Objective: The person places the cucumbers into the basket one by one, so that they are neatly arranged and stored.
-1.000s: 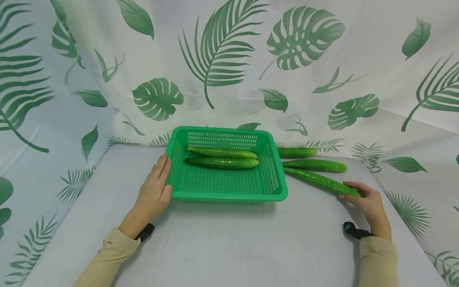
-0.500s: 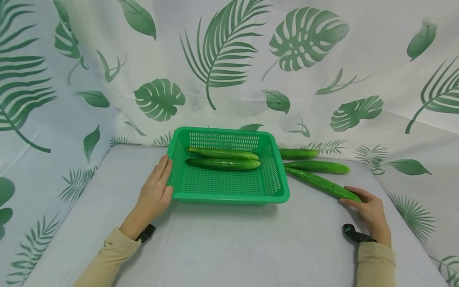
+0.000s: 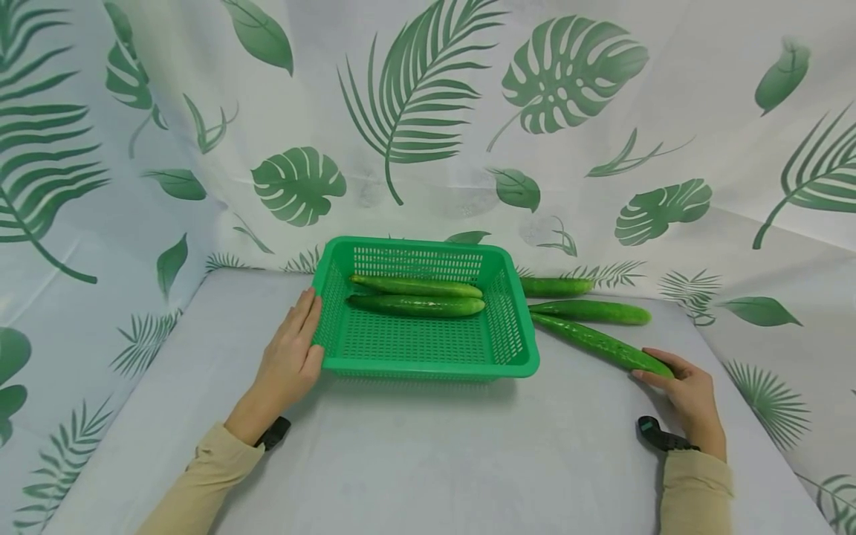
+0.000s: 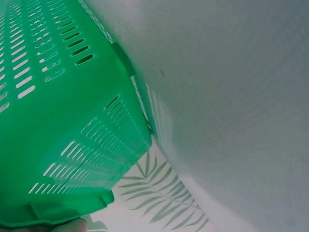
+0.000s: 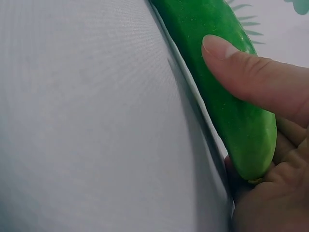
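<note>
A green plastic basket [image 3: 428,369] stands on the table with two cucumbers lying side by side inside it. Straight fingers of my left hand [image 3: 289,360] rest against the basket's left side; in the left wrist view the slotted basket wall [image 4: 58,111] fills the left part. At the right, my right hand [image 3: 692,386] grips the near end of a cucumber [image 3: 598,342] that lies slanting on the table. The right wrist view shows the thumb [image 5: 251,72] on top of this cucumber [image 5: 227,111], with the other fingers partly hidden beneath it.
Two more cucumbers lie right of the basket: one in the middle [image 3: 591,310] and one at the back [image 3: 555,287], their left ends hidden by the basket. A white cloth wall [image 3: 428,200] with a leaf print rises behind the white table [image 3: 468,453].
The gripped cucumber and both hands keep nearly the same place. The right fingers have settled slightly around the cucumber's end. The whole view has shifted a little.
</note>
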Demonstrator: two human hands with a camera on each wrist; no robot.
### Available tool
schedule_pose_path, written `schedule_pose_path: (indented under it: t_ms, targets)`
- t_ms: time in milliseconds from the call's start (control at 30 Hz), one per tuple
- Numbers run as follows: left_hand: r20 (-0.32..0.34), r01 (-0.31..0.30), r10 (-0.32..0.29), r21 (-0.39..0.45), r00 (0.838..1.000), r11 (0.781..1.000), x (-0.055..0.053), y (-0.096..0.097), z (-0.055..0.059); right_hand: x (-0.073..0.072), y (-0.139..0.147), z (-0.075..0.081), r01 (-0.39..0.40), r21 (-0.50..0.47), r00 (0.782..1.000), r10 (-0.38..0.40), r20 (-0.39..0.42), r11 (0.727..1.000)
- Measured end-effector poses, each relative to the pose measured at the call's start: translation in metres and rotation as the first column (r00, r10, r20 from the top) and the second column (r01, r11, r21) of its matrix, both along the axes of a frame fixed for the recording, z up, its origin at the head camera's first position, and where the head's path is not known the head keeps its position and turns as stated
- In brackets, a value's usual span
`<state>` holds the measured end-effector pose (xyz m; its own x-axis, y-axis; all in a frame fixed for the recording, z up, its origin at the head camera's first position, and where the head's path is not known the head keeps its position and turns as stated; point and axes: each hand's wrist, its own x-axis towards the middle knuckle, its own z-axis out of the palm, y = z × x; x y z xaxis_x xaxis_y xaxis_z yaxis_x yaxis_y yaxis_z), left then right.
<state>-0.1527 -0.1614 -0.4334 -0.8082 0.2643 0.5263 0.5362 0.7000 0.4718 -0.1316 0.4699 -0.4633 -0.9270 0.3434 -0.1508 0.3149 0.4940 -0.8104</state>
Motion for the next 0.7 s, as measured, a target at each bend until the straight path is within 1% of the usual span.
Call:
schedule_pose_path:
  t_ms: [133, 300, 433, 700]
  targets:
    - [-0.002, 0.001, -0.001, 0.000, 1.000, 1.000, 0.000, 0.000, 0.000, -0.001, -0.001, 0.000, 0.028, -0.013, 0.999, -0.028, 0.019, 1.000]
    - [-0.003, 0.003, -0.003, 0.003, 1.000, 1.000, -0.001, 0.000, -0.001, 0.001, -0.004, 0.002, 0.041, 0.021, 0.999, -0.041, 0.011, 0.999]
    - [0.000, 0.003, -0.003, 0.005, 1.000, 1.000, 0.000, 0.000, -0.002, 0.002, -0.004, 0.004, 0.043, 0.043, 0.999, -0.043, -0.013, 0.998]
    - [-0.010, 0.005, -0.005, 0.009, 1.000, 1.000, -0.001, 0.001, -0.002, 0.007, 0.000, 0.011, 0.061, 0.022, 0.995, -0.059, -0.087, 0.998]
